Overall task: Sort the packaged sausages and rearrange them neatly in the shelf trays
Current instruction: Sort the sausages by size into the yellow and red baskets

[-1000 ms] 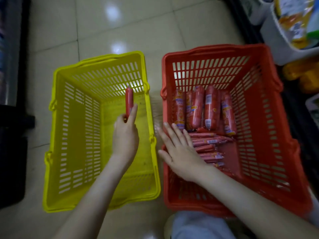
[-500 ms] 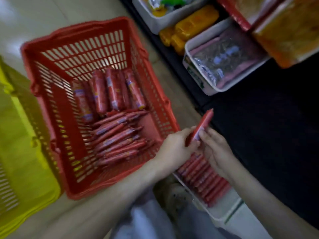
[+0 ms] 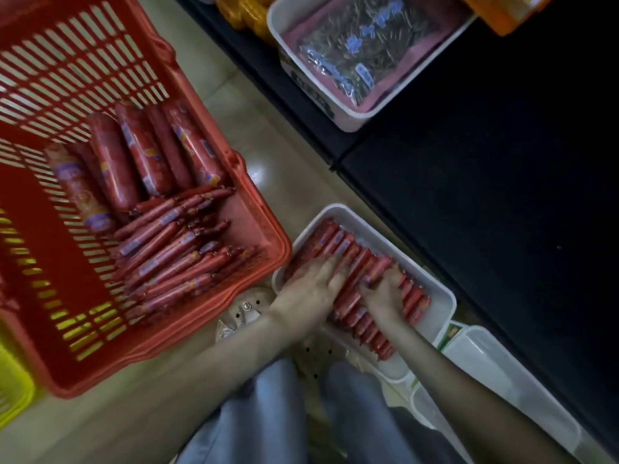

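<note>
A white shelf tray (image 3: 438, 296) on the floor holds a tight row of thin red sausages (image 3: 348, 249). My left hand (image 3: 311, 286) lies flat on the left part of that row, fingers stretched out. My right hand (image 3: 385, 293) rests on the row beside it, fingers bent down onto the sausages. To the left stands a red basket (image 3: 264, 236) holding several more thin sausages (image 3: 167, 249) and several thick ones (image 3: 140, 162) behind them.
A yellow basket (image 3: 13, 390) shows at the lower left edge. An empty white tray (image 3: 502, 363) lies right of my arm. On the dark shelf (image 3: 502, 195) a white tray (image 3: 355, 118) holds snack packets, with yellow packs (image 3: 241, 11) beyond. My knees are at the bottom.
I turned from the baskets to the shelf. The thin sausage held in both hands half a second ago is down in the tray, and both hands now lie on the row.
</note>
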Tool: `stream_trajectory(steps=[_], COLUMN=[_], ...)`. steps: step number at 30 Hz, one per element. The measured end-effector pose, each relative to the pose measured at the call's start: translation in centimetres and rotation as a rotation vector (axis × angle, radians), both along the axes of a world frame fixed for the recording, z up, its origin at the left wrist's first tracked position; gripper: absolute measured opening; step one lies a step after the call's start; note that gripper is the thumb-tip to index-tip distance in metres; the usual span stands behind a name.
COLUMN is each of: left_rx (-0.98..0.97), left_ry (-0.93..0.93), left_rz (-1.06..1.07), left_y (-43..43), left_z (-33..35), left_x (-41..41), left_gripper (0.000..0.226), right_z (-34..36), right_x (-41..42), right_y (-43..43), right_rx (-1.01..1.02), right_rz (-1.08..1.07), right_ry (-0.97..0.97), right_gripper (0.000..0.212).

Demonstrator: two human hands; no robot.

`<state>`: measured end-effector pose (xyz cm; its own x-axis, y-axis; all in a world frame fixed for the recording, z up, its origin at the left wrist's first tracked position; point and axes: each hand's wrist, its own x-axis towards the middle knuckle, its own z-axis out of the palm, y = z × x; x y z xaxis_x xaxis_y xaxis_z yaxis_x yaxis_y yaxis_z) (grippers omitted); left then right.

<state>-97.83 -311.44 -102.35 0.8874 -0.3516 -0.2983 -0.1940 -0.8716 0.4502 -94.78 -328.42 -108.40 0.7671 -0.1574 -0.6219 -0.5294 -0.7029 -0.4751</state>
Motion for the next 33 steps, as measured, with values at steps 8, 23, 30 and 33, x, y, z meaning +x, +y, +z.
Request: stream_trajectory(steps=[8,23,30,33], left_rx=[-0.293,0.417,0.591,0.579], left_ry=[-0.096,0.021,0.344,0.278], left_rz=[-0.032,0.493,0.310,0.316], left_y=[3.5,23.2,24.1,23.7], left_z=[5.0,0.0,-4.0,-3.9], left_x=[-0.2,-2.4,-1.6,-1.6], left_gripper=[0.036,0.105,0.132,0.114], right_z=[0.3,12.5,7.2,6.9], right_x=[0.3,4.2,4.2,4.5], right_y=[0.3,20.0,23.0,22.8], right_rx=[-0.368,0.213,-0.175,-0.264], right_rz=[0.623,1.177,1.522,1.571], right_ry=[0.028,-1.065,-0.821,-0.735], right_gripper=[0.038,0.062,0.078,0.098])
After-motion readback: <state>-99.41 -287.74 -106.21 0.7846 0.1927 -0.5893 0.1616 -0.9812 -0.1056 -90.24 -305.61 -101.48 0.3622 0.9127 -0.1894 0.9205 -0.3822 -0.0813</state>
